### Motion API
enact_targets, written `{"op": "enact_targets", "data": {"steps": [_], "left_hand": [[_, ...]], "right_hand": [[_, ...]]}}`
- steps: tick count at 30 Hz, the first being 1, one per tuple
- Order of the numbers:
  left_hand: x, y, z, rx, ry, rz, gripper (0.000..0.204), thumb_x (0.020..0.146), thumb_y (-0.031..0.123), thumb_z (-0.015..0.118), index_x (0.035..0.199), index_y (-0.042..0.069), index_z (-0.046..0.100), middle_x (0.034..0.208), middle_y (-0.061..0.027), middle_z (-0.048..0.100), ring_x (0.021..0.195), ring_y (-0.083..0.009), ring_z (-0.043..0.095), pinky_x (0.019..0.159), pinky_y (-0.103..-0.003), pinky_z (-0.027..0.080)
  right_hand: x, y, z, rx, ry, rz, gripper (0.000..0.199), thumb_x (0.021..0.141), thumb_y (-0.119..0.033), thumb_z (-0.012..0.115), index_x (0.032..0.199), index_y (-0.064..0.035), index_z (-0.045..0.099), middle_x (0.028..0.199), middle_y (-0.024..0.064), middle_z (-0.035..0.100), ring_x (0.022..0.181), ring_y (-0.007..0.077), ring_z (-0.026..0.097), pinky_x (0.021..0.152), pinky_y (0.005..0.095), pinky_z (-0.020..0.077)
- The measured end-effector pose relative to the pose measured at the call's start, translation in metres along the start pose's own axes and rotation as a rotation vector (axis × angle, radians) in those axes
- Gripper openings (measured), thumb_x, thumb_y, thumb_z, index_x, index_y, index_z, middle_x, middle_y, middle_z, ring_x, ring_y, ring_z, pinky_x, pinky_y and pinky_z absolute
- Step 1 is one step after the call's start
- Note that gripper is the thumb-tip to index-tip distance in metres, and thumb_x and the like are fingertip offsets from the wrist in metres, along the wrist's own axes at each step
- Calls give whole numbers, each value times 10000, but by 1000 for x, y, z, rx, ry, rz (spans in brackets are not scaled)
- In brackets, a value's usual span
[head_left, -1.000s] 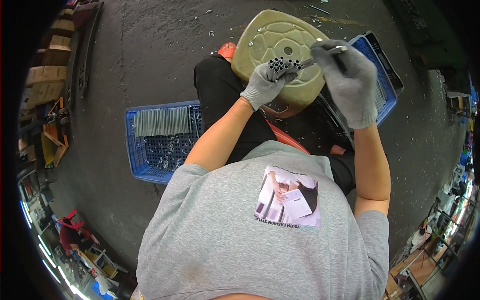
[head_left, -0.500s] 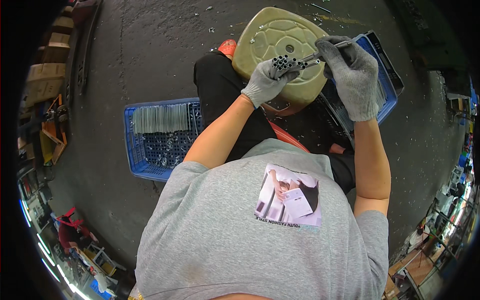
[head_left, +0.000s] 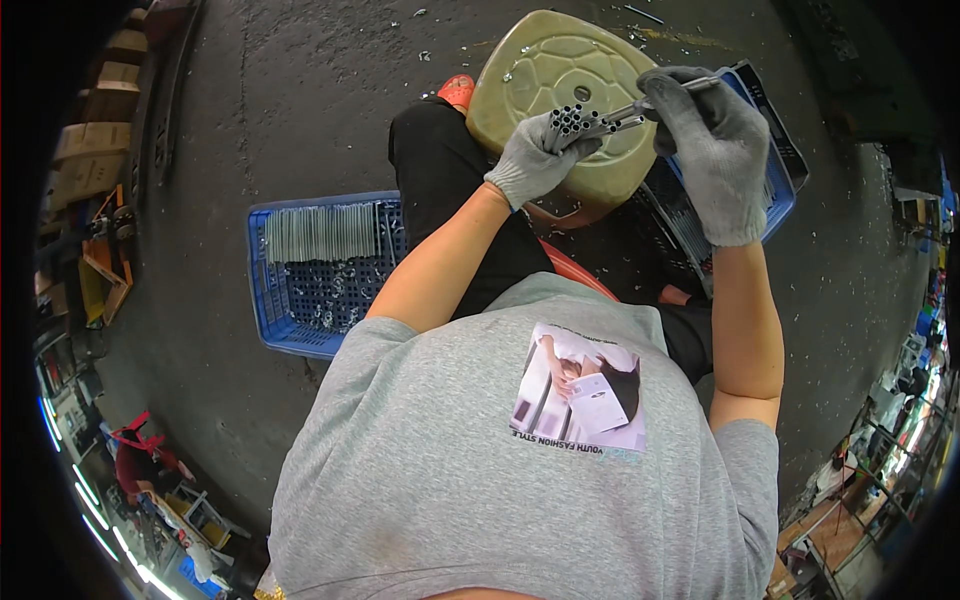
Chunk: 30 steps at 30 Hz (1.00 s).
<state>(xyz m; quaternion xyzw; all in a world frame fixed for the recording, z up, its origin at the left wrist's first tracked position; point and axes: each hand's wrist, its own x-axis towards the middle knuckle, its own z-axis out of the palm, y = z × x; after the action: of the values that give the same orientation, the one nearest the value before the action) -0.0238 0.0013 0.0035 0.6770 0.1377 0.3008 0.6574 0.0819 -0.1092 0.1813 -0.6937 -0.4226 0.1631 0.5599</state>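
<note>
Dark, gritty concrete floor (head_left: 300,100) fills the view, dotted with small bits of metal, and a person in a grey printed shirt sits over it with both forearms reaching forward. A bundle of short metal tubes (head_left: 573,122) sits in the gloved left hand (head_left: 535,160), whose fingers (head_left: 572,150) are curled tight around it so that the open tube ends point up and toward the right hand. One single tube (head_left: 665,95) is pinched between the thumb and fingers (head_left: 668,88) of the gloved right hand (head_left: 712,150), lying almost level, its near end touching or just beside the ends of the bundle; which of the two I cannot tell. Both hands hover above an olive plastic stool (head_left: 545,70), which lies right under the bundle and hides the floor behind it. Below the stool the person's black trousers (head_left: 440,190) show, with an orange shoe (head_left: 457,90) by the stool's left edge. To the left of the left forearm stands a blue crate (head_left: 300,300), holding a neat row of tubes (head_left: 322,232) along its far side and loose pieces on its bottom. Another blue crate (head_left: 778,190) lies beyond the right hand, partly covered by that hand and wrist. Cartons and clutter line the left rim of the view.
</note>
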Motion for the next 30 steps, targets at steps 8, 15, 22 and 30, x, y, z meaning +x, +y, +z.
{"op": "enact_targets", "data": {"steps": [8, 15, 22, 30], "left_hand": [[0, -1, -4, 176, -36, 27, 91, 841, 48, 700, 931, 51, 717, 867, 10, 710, 660, -92, 598, 619, -241, 487], [1, 12, -1, 153, -17, 79, 132, 835, 33, 691, 958, 68, 725, 861, 8, 706, 668, -93, 599, 620, -233, 488], [0, -3, 1, 9, 2, 31, 245, 806, -30, 672, 1005, 101, 728, 854, 11, 680, 679, -95, 575, 630, -219, 482], [-1, 8, 0, 59, 12, 75, 213, 801, -18, 693, 982, 90, 727, 849, 15, 689, 677, -91, 581, 630, -223, 487]], "right_hand": [[0, 1, 1, -32, -62, 46, 140, 882, -60, 676, 1015, -23, 702, 829, 45, 703, 634, 64, 591, 581, 177, 491], [3, 12, 0, -140, -172, -195, 133, 872, -37, 672, 1000, -13, 701, 828, 40, 707, 642, 66, 590, 599, 167, 479], [-2, 3, 2, -178, -84, -127, 132, 859, -13, 673, 987, 2, 699, 826, 48, 711, 641, 56, 579, 588, 159, 458], [4, -11, 2, -137, 15, -117, 126, 874, -66, 677, 975, 3, 705, 772, 51, 688, 598, 53, 540, 540, 166, 428]]}}
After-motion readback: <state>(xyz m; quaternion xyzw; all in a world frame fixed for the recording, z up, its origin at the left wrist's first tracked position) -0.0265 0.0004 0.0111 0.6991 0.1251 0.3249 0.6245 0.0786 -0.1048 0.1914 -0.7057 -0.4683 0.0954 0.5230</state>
